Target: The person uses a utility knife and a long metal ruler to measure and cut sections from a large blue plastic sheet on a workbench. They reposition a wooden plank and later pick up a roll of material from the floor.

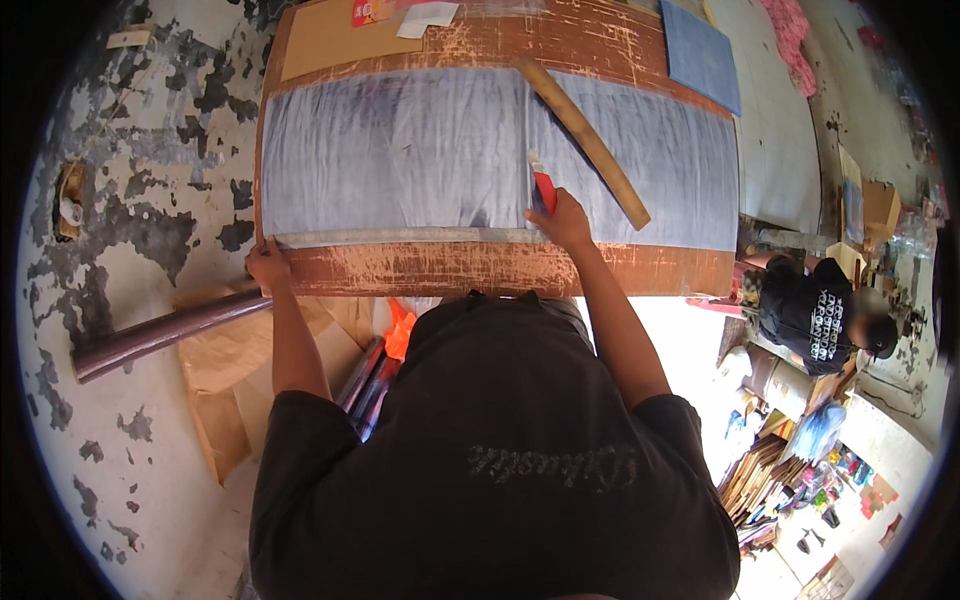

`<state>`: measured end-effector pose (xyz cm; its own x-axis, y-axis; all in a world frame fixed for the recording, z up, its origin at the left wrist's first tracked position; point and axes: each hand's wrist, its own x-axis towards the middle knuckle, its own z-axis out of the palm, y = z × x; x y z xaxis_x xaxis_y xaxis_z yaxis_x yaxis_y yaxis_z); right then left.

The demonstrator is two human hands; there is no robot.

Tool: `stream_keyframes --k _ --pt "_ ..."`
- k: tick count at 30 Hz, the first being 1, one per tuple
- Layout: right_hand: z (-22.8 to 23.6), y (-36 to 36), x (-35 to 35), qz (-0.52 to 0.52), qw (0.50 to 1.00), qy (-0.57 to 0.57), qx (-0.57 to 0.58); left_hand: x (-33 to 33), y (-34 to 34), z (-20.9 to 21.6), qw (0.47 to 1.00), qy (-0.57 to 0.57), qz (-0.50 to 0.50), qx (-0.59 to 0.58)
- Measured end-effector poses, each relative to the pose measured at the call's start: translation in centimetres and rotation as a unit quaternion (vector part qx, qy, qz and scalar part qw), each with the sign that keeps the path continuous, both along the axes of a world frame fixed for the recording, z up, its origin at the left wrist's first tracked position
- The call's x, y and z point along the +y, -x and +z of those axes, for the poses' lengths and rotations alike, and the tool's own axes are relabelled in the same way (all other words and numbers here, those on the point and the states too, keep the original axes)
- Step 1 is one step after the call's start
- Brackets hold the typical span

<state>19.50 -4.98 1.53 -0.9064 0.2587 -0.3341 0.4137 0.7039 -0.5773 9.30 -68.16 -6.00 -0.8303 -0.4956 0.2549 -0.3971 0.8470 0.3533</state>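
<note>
A long blue-grey streaked sheet (400, 150) lies spread across a worn brown table (480, 268). My left hand (268, 268) is closed at the sheet's near left corner, its fingertips on the edge and partly hidden. Over the right part of the sheet, my right hand (562, 222) grips a flat brush (543, 185) by its red handle. The brush's pale tip points away from me, close to a seam line running across the sheet. A narrow pale strip (400, 236) runs along the sheet's near edge.
A wooden slat (590, 145) lies slantwise on the sheet. Brown cardboard (340, 40) and a blue panel (700, 55) sit at the far side. A dark roll (165, 335) leans at lower left, near brown paper (235, 355). Another person (815, 315) is at right.
</note>
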Motion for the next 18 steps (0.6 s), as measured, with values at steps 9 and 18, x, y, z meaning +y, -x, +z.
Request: stream_keyframes --k 9,18 --pt "0.5 -4.5 1.1 -0.113 0.987 0.042 0.102 6.0 -1.3 3.5 0.998 0.033 0.022 -0.043" --pt "-2.4 -17.7 5.4 -0.379 0.906 -0.118 0.147 22.3 -5.8 4.9 0.918 -0.058 -0.39 0.045"
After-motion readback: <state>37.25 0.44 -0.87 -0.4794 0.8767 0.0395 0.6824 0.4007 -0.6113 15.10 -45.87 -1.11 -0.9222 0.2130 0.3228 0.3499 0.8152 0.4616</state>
